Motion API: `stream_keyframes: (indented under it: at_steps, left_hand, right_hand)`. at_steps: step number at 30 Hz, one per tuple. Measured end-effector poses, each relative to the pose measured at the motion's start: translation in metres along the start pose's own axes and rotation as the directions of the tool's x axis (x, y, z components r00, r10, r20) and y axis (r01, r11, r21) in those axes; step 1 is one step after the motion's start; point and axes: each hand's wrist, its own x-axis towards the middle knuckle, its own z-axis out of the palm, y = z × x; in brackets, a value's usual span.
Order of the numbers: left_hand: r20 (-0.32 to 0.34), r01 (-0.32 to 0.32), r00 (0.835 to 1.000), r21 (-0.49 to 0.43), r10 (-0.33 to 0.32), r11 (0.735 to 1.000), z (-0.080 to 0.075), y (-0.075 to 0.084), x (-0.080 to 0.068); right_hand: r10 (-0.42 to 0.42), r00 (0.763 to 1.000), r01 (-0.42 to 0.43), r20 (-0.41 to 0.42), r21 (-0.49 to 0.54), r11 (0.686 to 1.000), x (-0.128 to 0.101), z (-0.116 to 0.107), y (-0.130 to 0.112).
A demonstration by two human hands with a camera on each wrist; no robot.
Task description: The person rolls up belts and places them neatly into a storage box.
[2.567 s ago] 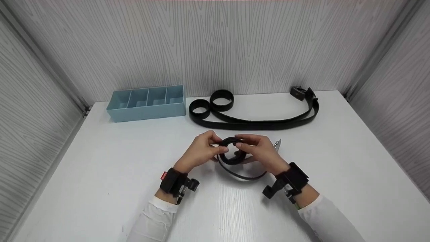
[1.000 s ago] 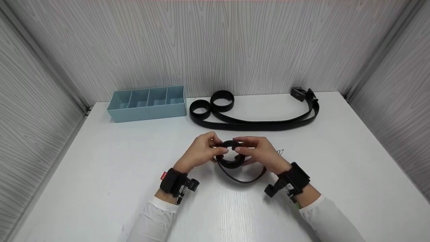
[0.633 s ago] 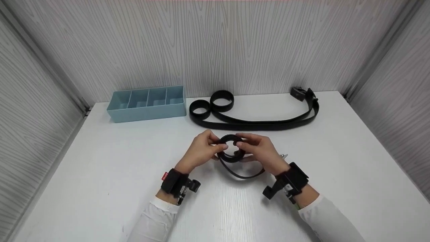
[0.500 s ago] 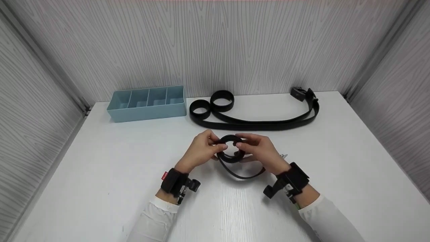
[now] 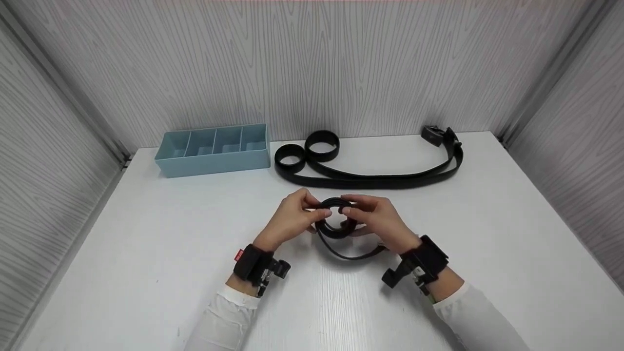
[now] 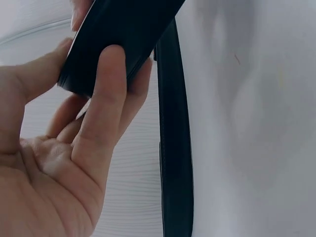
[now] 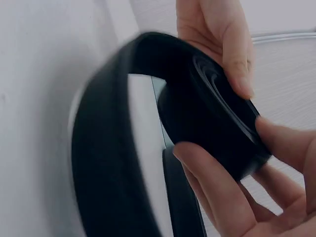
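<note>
Both hands hold a black belt rolled into a coil (image 5: 336,233), raised over the middle of the white table. On its left side, my left hand (image 5: 288,218) pinches it between thumb and fingers; the left wrist view shows those fingertips pressed against the band (image 6: 131,29). My right hand (image 5: 382,222) grips the other side, its thumb at the coil's upper inner edge. Several layers of the roll show in the right wrist view. From the coil a loose length (image 7: 101,148) curves down and right. Its far end is mostly hidden behind the right hand.
Behind the hands lie more black belts (image 5: 370,182), with two rolled ends at left and a buckle (image 5: 453,139) at right. A blue divided tray (image 5: 214,163) stands at back left. Wood-grain panels (image 5: 312,68) enclose the table.
The metal end that stuck out right of the right hand has swung down and behind that hand. The coil has turned and shifted slightly between the fingers; both hands keep nearly the same place.
</note>
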Motion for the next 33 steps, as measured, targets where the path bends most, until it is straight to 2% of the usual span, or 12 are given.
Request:
stream_keyframes:
  at_steps: [3, 8, 12, 15, 17, 28, 33]
  left_hand:
    - [-0.022, 0.011, 1.000, -0.012, -0.011, 1.000, 0.0003, 0.0013, 0.0006]
    - [-0.013, -0.016, 1.000, 0.004, 0.016, 1.000, -0.0002, 0.0036, 0.0001]
    - [0.032, -0.037, 0.999, 0.027, 0.036, 0.999, -0.0011, 0.0037, -0.0003]
    - [0.069, -0.027, 0.997, 0.046, 0.024, 0.999, -0.0020, 0.0030, -0.0010]
    - [0.080, -0.016, 0.997, 0.052, 0.012, 0.999, -0.0022, 0.0025, -0.0015]
    - [0.010, 0.009, 1.000, 0.001, -0.009, 1.000, -0.0003, 0.0012, 0.0002]
    - [0.022, -0.011, 1.000, 0.000, 0.011, 1.000, -0.0006, 0.0018, -0.0006]
  right_hand:
    - [0.004, 1.000, -0.002, -0.029, 0.059, 0.998, 0.0006, 0.0003, 0.0010]
    - [0.015, 1.000, -0.014, -0.017, 0.057, 0.998, 0.0008, -0.0010, 0.0000]
    - [0.016, 1.000, -0.015, 0.023, -0.043, 0.999, -0.0002, -0.0037, -0.0019]
    - [0.013, 0.998, -0.005, 0.064, -0.123, 0.992, -0.0007, -0.0045, -0.0022]
    - [0.011, 0.997, -0.001, 0.074, -0.135, 0.991, -0.0007, -0.0040, -0.0019]
    - [0.007, 0.999, -0.006, -0.042, 0.038, 0.999, 0.0006, 0.0015, 0.0010]
    - [0.015, 1.000, -0.015, -0.003, 0.022, 1.000, 0.0003, -0.0014, -0.0010]
